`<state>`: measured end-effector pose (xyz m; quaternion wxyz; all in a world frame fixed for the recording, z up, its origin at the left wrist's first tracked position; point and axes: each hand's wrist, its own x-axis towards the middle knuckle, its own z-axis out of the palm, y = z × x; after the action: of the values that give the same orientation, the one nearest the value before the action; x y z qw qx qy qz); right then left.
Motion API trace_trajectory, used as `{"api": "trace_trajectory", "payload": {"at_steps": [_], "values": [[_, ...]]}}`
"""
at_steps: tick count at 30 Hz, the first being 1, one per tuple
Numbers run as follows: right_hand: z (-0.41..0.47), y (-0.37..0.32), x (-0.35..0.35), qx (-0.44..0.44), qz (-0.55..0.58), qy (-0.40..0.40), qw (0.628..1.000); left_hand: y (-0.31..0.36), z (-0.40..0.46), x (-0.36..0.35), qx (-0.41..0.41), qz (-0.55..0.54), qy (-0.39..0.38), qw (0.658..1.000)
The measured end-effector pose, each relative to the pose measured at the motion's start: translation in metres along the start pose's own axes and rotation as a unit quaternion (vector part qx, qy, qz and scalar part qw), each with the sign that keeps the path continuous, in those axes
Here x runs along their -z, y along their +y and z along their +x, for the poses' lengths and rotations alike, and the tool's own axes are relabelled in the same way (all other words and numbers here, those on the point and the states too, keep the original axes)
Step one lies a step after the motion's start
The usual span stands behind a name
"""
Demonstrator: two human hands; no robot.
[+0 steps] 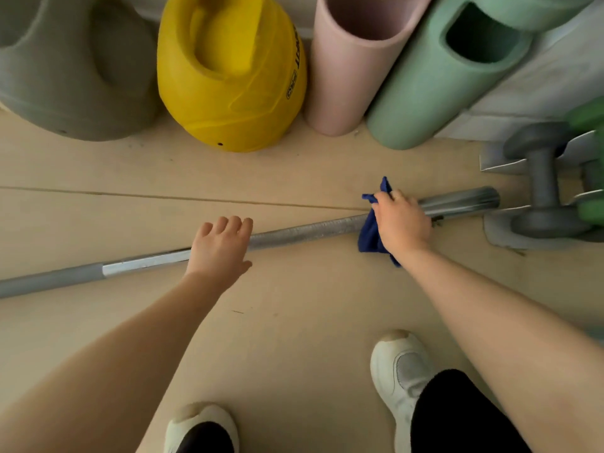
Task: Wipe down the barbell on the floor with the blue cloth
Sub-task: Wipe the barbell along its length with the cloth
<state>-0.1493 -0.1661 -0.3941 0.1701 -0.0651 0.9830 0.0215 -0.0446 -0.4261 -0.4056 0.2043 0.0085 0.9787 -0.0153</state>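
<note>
Steel bar judged heavy, rigid, roll-prone; pinned flat by left hand, fingers straight. Soft cloth clamped round bar by right hand.

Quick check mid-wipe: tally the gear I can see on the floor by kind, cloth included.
Barbell: 1
Blue cloth: 1
Kettlebells, grey and yellow: 2
Foam rollers, pink and green: 2
Grey dumbbell: 1; green ones behind it too hidden to count
Total: 7

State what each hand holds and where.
Right hand grips the blue cloth bunched over the barbell near its right end. Left hand holds nothing.
</note>
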Motion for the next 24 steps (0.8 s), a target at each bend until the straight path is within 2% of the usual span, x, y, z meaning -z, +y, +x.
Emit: {"api": "trace_trajectory", "payload": {"at_steps": [4,7,9,11,13,17,18,24], "values": [[-0.024,-0.021,-0.027,-0.04,0.041,0.006,0.998,-0.011,-0.006,-0.012,0.016,-0.006,0.051,0.999],[-0.022,-0.033,-0.029,-0.086,0.08,0.012,0.993,-0.012,-0.005,-0.014,0.022,-0.033,0.06,0.997],[-0.017,-0.032,-0.029,-0.052,0.083,0.009,0.995,-0.011,-0.004,-0.016,0.026,-0.051,0.06,0.997],[-0.013,-0.021,-0.029,0.029,0.05,0.0,0.998,-0.011,-0.003,-0.018,0.028,-0.065,0.062,0.996],[-0.011,-0.007,-0.028,0.067,0.017,0.009,0.998,-0.011,-0.003,-0.019,0.031,-0.078,0.072,0.994],[-0.011,-0.017,-0.031,-0.041,0.084,0.041,0.995,-0.009,-0.003,-0.019,0.056,-0.094,0.087,0.99],[-0.014,-0.03,-0.032,-0.041,0.104,0.033,0.993,-0.008,-0.004,-0.018,0.06,-0.099,0.086,0.99],[-0.048,-0.107,-0.035,0.132,0.132,-0.027,0.982,-0.008,-0.004,-0.018,0.07,-0.113,0.081,0.988]]}}
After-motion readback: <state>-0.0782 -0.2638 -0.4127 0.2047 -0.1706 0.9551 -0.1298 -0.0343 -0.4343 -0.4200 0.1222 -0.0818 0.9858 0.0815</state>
